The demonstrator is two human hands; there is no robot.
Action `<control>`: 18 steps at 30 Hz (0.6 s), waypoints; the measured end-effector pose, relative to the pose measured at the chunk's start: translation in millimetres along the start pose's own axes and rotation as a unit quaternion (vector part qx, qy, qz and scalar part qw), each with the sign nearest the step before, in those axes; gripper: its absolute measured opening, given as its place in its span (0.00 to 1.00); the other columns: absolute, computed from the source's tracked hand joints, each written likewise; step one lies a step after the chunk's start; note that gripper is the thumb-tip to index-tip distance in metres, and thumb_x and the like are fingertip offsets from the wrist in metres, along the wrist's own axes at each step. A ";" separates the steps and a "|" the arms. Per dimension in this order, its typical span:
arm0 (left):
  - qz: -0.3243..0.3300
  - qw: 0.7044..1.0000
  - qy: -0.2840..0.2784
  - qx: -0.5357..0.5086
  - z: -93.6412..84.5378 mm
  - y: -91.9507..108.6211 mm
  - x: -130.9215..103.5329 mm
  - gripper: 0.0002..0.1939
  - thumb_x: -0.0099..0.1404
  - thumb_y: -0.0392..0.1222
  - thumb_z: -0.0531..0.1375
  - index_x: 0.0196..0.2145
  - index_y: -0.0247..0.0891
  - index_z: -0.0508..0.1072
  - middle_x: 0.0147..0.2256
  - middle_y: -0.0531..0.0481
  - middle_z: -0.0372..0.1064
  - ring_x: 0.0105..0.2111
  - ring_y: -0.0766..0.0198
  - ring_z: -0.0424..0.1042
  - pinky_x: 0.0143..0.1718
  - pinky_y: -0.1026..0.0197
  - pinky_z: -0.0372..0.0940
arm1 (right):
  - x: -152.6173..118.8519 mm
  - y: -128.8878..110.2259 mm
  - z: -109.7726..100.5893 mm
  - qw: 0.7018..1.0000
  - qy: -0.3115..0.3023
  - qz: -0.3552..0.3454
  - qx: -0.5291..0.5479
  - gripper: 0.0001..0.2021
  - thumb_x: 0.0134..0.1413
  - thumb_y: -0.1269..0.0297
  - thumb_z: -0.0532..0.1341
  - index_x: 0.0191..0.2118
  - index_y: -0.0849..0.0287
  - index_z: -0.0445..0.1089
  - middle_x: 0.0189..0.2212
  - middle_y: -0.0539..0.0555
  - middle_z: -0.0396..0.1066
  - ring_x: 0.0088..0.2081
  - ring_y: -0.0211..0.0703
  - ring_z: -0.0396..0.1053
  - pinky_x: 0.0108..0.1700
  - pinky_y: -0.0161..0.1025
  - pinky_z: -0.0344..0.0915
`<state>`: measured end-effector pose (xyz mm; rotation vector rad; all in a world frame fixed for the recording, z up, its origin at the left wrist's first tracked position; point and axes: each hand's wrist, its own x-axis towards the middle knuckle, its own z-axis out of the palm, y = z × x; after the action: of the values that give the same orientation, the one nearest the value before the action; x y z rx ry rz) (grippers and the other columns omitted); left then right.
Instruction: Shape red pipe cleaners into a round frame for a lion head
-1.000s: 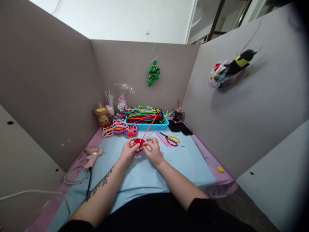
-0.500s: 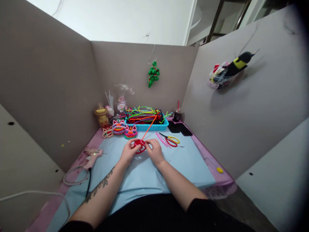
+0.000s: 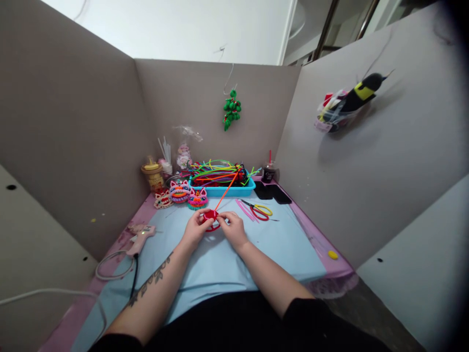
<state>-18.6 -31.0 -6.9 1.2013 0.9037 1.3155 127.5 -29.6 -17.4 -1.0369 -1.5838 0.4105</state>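
A small red piece (image 3: 210, 215) made of bent stems is held above the blue cloth (image 3: 278, 244). Fingers and thumb of my left hand (image 3: 197, 227) grip its left side. My right hand (image 3: 231, 229) pinches its right edge, fingertips close to those of the left. An orange stem (image 3: 225, 191) rises from beside the red piece towards the blue tray (image 3: 223, 191), which is full of coloured stems. Three finished animal-face pieces, among them a pink and purple one (image 3: 179, 192), sit left of the tray.
Scissors (image 3: 260, 211) and pink stems (image 3: 246, 210) lie right of my hands. At the left is a pink glue gun (image 3: 141, 239) with its cable. Dark flat objects (image 3: 273, 192) and a drink cup (image 3: 268, 173) stand at the back right. Grey panels surround the table.
The red piece has turned slightly between my fingers, and the fingers of my right hand have shifted a little on its edge. The whole view has moved slightly.
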 end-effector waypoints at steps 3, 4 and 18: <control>0.004 1.000 -0.008 -0.004 -0.6 -0.7 -0.1 0.24 0.49 0.43 0.66 0.43 0.35 0.66 0.34 0.47 0.74 0.33 0.63 0.72 0.37 0.62 0.64 | -0.2 0.1 1.4 0.999 -0.008 0.043 0.026 0.06 0.50 0.65 0.59 0.30 0.56 0.73 0.29 0.51 0.74 0.33 0.41 0.68 0.39 0.38 0.64; 0.006 1.000 -0.009 -0.007 -0.9 -1.0 0.0 0.24 0.50 0.43 0.66 0.43 0.35 0.66 0.35 0.46 0.74 0.34 0.63 0.72 0.37 0.62 0.64 | -0.3 0.1 1.8 0.998 -0.008 0.054 0.032 0.06 0.50 0.65 0.59 0.31 0.56 0.74 0.29 0.52 0.74 0.33 0.41 0.69 0.39 0.38 0.64; 0.004 1.000 -0.023 -0.011 0.0 -3.4 1.0 0.26 0.49 0.44 0.66 0.45 0.35 0.65 0.37 0.44 0.73 0.35 0.62 0.72 0.39 0.60 0.63 | -2.1 0.3 7.0 0.998 0.028 0.009 -0.057 0.08 0.48 0.72 0.57 0.31 0.56 0.74 0.28 0.53 0.73 0.35 0.43 0.67 0.41 0.40 0.64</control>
<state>-17.7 -29.6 -10.0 1.2150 0.8507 1.2958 121.1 -29.2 -20.9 -1.1418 -1.5634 0.3036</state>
